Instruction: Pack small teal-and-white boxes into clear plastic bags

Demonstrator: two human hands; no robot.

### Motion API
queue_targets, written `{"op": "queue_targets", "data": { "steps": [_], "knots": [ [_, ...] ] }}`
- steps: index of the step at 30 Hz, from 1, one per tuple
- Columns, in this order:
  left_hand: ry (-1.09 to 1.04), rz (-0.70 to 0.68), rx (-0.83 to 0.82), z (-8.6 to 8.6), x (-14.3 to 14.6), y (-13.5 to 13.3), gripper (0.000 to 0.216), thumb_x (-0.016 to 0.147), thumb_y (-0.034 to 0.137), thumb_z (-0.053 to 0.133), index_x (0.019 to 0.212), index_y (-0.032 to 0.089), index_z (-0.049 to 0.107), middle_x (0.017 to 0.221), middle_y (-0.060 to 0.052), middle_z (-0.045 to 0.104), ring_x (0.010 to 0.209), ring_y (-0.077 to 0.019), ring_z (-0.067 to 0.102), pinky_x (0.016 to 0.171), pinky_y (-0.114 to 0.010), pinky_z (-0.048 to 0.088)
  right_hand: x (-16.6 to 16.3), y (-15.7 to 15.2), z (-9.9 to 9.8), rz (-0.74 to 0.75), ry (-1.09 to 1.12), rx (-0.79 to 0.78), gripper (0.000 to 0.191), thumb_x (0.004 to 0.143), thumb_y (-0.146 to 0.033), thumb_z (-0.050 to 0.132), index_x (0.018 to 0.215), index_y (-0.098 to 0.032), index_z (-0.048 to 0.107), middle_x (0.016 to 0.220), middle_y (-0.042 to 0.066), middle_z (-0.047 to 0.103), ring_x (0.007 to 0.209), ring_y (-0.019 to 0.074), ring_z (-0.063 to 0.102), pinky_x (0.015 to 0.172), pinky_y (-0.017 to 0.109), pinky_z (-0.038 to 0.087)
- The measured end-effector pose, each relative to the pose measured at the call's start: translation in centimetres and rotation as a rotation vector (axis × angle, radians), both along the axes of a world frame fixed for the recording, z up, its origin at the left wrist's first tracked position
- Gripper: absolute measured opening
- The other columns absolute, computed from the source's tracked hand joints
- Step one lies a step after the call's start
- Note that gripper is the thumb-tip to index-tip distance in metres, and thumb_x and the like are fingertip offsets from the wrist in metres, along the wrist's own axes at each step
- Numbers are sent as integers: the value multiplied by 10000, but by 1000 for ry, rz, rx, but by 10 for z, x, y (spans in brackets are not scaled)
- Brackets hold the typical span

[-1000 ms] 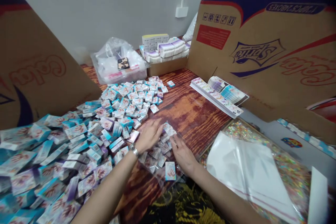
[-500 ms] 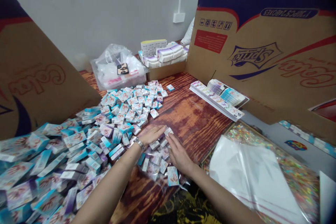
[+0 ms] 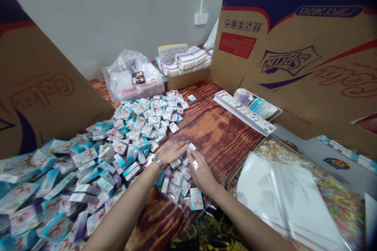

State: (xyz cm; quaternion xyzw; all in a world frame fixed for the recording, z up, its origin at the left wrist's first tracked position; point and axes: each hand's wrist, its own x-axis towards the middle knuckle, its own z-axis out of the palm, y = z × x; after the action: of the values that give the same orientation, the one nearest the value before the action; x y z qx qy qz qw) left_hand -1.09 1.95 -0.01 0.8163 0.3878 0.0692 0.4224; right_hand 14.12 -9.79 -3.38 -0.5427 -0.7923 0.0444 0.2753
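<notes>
A clear plastic bag holding several small white, blue and purple boxes lies on the table in front of me. My left hand, with a metal watch at the wrist, is at the bag's far end, its fingers stretched together along the film. From the other side my right hand bends its fingers onto the same end. Both sets of fingertips meet near a small white box under the film. The thumbs are mostly hidden. One blue-edged box lies at the bag's near right part.
A large heap of small boxes spreads left. Behind stand a plastic tub and a carton of packs. Tall cardboard boxes wall the right side. White plastic sheets cover a tray of colourful bits. Printed strips lie right.
Both hands stay at the bag's far end, with only a slight shift of the fingers. The whole view has moved a little. The boxes lie as before.
</notes>
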Motion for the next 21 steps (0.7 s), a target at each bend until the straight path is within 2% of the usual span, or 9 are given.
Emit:
{"op": "queue_targets", "data": {
  "steps": [5,8,12,18,21],
  "knots": [
    [-23,-26,3,-4,-2,-1,585,912,538,251,1322,156,420,1357,-83,476,1239,-190,450,1058,-304,321,1,-3,-3,-20,11,-2,598,854,-102,391,1426,-88,216,1339,225,365,1272,280,351,970,436,446],
    [-36,-43,6,-8,-2,-2,581,918,532,234,1327,160,412,1355,-77,479,1237,-176,453,1055,-293,328,3,-3,-7,-5,-6,8,604,853,-78,372,1433,-98,201,1361,216,360,1301,284,305,1002,467,410],
    [-43,-76,21,-8,-4,-5,585,923,518,239,1364,153,357,1408,-81,408,1278,-170,401,1077,-295,296,5,-3,-9,36,50,-18,606,839,-59,373,1423,-116,223,1380,203,345,1323,276,264,1023,494,375],
    [-35,-103,80,-7,1,-7,603,902,503,342,1394,158,291,1419,-93,390,1281,-199,396,1064,-314,310,11,-2,7,-32,299,-188,534,842,-92,373,1368,-156,307,1299,157,388,1244,220,383,1032,434,379],
    [-22,-93,108,-7,6,-5,569,901,478,357,1373,161,331,1379,-97,445,1240,-212,446,1036,-314,342,15,1,15,-23,329,-221,526,814,-82,390,1333,-160,350,1276,143,410,1230,217,393,1039,428,370]
  ]
}}
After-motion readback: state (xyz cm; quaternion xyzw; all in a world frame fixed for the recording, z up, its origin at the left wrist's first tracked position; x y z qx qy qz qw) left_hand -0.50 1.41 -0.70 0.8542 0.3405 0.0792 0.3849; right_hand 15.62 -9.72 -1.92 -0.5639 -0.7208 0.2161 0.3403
